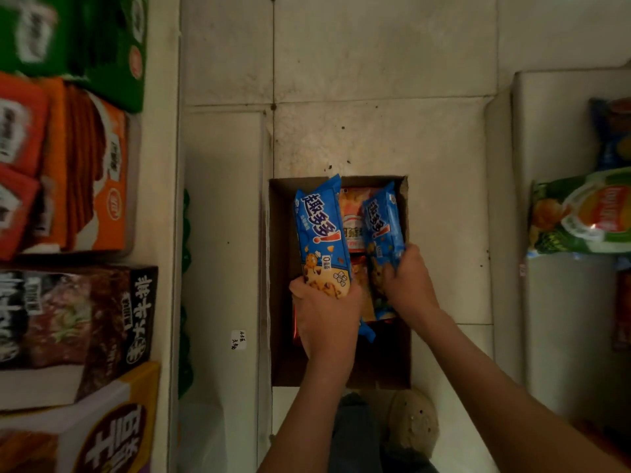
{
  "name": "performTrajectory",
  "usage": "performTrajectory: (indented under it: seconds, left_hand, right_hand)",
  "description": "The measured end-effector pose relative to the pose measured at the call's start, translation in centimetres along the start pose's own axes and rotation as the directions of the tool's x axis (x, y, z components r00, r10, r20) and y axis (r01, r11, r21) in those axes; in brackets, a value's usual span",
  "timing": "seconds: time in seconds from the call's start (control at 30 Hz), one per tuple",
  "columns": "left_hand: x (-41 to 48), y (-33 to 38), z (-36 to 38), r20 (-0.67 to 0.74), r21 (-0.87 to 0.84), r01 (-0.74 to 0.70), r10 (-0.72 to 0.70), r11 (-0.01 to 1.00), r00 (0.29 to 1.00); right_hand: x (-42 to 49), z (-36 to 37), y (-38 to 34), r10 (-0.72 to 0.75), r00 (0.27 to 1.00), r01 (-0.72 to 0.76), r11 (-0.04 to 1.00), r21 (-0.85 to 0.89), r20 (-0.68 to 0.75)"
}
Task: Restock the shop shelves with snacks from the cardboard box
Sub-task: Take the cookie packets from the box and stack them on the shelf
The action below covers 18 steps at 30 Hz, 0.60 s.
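An open cardboard box (278,254) sits on the tiled floor below me, with orange and red snack packs (351,216) inside. My left hand (327,319) grips the lower end of a blue cookie pack (321,233) held above the box. My right hand (408,281) holds a second blue cookie pack (380,227) beside the first, over the box's right half. Both packs stand nearly upright, side by side.
White shelves on the left hold green, orange and brown boxed goods (85,172). A white shelf on the right carries a green chip bag (584,213) and a blue bag (613,134). A price label (238,339) is stuck to the left shelf. My shoe (411,421) is beneath the box.
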<state>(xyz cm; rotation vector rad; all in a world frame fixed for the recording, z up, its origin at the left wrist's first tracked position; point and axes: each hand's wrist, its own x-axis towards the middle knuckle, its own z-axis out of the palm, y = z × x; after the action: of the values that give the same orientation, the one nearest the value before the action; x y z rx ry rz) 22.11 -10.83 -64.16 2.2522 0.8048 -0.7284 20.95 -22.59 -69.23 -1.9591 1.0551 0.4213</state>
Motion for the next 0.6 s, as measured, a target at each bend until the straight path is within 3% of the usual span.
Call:
performTrajectory:
  seconds: [0.23, 0.6]
  left_hand:
    - [-9.3, 5.9, -4.6, 0.050, -0.060, -0.052, 0.055, 0.997, 0.997]
    - [-28.9, 12.8, -15.3, 0.161, -0.095, -0.262, 0.274, 0.961, 0.948]
  right_hand:
    - [-9.3, -10.4, -2.8, -0.035, 0.999, 0.037, 0.995, 0.098, -0.022]
    - [-25.9, -28.3, -7.8, -0.113, 0.986, 0.141, 0.960, 0.244, -0.126]
